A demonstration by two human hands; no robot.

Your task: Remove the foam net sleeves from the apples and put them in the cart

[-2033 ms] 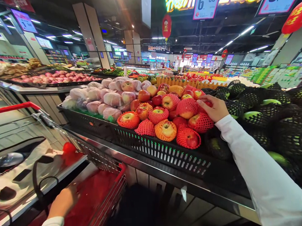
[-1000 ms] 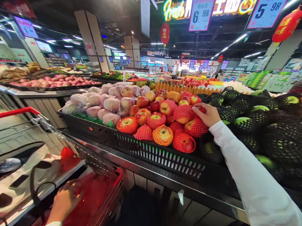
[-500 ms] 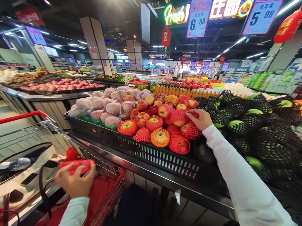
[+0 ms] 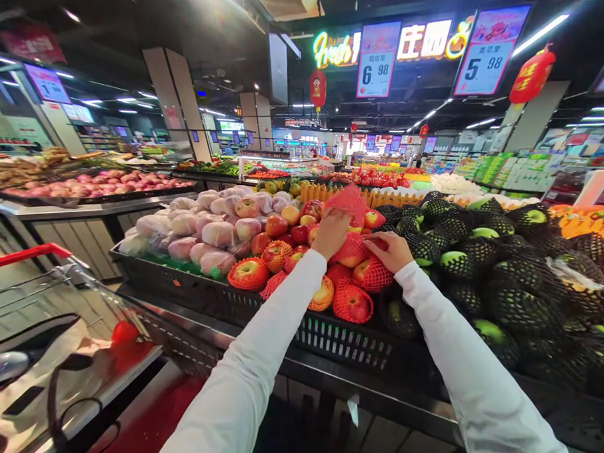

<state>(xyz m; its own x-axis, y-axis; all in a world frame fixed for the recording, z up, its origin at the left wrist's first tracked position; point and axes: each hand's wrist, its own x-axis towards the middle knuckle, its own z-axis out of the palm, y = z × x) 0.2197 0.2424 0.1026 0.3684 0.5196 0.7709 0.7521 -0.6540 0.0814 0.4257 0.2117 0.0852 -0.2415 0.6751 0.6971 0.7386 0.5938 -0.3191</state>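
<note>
My left hand (image 4: 331, 233) is closed on a red foam net (image 4: 348, 201), raised above the apple pile; I cannot tell whether fruit is inside it. To its right, my right hand (image 4: 393, 250) has thumb and fingers drawn together at the right edge of an apple in a red net (image 4: 352, 250). What those fingertips pinch, if anything, is too small to make out. Around both hands lie red apples, some bare, others in red or orange nets, such as a front apple (image 4: 353, 302). They sit in a black slotted crate (image 4: 337, 342).
Wrapped pale fruit (image 4: 217, 233) fills the crate's left side. Green fruit in black nets (image 4: 456, 263) is heaped at right. A shopping cart with a red handle (image 4: 28, 255) stands at lower left, holding a cream bag (image 4: 83, 376). Price signs (image 4: 379, 59) hang overhead.
My left hand has moved from above the cart up and right to the apples, with the red foam net in it. My right hand stays by the apples. The view has shifted slightly right.
</note>
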